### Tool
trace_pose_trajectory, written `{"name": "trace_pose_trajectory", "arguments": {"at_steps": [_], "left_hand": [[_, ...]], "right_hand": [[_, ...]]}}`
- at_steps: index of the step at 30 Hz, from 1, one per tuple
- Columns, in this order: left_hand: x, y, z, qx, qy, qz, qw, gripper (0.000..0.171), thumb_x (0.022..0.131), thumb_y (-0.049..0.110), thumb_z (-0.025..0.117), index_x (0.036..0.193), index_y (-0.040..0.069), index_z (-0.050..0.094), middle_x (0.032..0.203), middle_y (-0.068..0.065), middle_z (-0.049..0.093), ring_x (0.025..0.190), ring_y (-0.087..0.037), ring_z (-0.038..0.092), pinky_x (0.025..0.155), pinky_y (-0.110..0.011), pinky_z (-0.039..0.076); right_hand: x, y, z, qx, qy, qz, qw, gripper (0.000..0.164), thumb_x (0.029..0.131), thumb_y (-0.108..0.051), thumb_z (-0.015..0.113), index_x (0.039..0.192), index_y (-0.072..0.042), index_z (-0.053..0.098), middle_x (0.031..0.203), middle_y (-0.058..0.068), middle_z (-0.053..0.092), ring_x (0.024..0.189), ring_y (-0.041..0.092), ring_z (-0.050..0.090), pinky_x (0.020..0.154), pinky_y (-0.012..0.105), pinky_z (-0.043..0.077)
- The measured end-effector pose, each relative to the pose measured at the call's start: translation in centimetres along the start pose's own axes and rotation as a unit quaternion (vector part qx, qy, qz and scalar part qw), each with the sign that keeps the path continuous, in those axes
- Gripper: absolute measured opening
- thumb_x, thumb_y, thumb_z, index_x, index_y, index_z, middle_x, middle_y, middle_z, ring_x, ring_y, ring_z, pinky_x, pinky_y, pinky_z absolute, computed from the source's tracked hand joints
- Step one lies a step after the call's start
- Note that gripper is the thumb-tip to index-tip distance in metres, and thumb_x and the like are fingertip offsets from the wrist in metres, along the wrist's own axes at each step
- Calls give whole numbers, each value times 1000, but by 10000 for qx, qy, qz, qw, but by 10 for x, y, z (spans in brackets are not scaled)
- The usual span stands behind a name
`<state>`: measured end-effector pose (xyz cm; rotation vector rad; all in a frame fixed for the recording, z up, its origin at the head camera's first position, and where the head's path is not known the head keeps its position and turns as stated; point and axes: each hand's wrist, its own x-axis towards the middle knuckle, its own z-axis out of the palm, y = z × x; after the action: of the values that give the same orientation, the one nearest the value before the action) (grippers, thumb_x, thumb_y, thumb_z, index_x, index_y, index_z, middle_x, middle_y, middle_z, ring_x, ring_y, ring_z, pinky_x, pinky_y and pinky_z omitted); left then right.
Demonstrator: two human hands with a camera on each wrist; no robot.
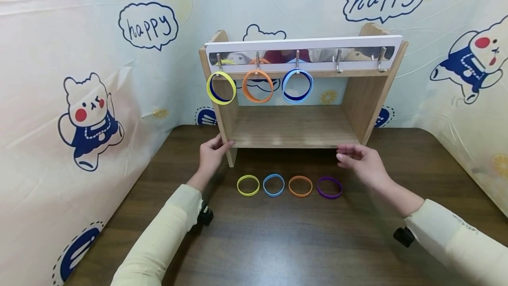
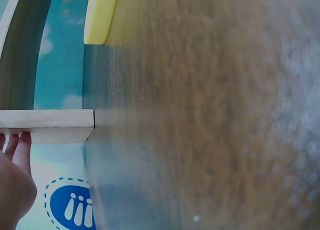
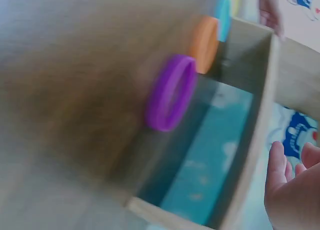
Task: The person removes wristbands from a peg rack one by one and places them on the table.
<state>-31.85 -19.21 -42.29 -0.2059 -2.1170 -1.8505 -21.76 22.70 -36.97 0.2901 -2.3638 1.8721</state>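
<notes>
A wooden shelf rack (image 1: 293,127) stands on the table, with a row of metal hooks along its white-edged front bar (image 1: 317,43). My left hand (image 1: 212,156) grips the lower part of its left side panel; in the left wrist view, fingertips (image 2: 22,145) touch that panel's outer face. Near the right end of the shelf's front edge is my right hand (image 1: 363,162), fingers loosely extended and holding nothing. Yellow (image 1: 221,88), orange (image 1: 257,86) and blue (image 1: 297,86) silicone wristbands hang from hooks on the left and middle.
On the table (image 1: 278,242), in front of the rack, lie a yellow wristband (image 1: 248,194), a light blue wristband (image 1: 274,194), an orange wristband (image 1: 300,195) and a purple wristband (image 1: 329,196). A printed cloth (image 1: 99,47) surrounds the table behind and at the sides.
</notes>
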Motion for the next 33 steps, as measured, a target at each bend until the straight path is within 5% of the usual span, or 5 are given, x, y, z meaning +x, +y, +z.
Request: {"name": "trace_pose_trajectory", "arguments": {"at_steps": [9,14,21,33], "left_hand": [[-3,-2,1,110,74,35,9999,51,83,28,79,129,14,64,116,-14,68,103,-20,65,83,-31,54],[-4,-2,1,155,85,97,9998,52,83,30,79,129,14,64,116,-13,68,102,-19,65,84,-33,54],[-17,33,2,209,-41,-19,9998,45,87,12,75,129,5,61,117,-20,65,102,-23,64,83,-30,54],[-17,33,2,179,-16,145,9997,44,87,10,75,128,3,61,115,-21,66,98,-16,65,80,-27,54]], "right_hand": [[16,-38,7,1161,280,-545,9913,20,91,-5,68,110,-2,65,101,6,66,87,11,66,75,27,55],[22,-57,10,1369,388,-659,9876,25,90,-9,70,113,-2,65,104,10,65,91,15,66,76,28,55],[31,-79,19,1828,364,-896,9784,26,90,-8,69,115,-2,64,105,8,66,96,17,65,78,29,55],[45,-101,44,2269,363,-1218,9656,25,90,-6,68,114,-3,63,105,11,66,96,19,65,79,30,56]]}}
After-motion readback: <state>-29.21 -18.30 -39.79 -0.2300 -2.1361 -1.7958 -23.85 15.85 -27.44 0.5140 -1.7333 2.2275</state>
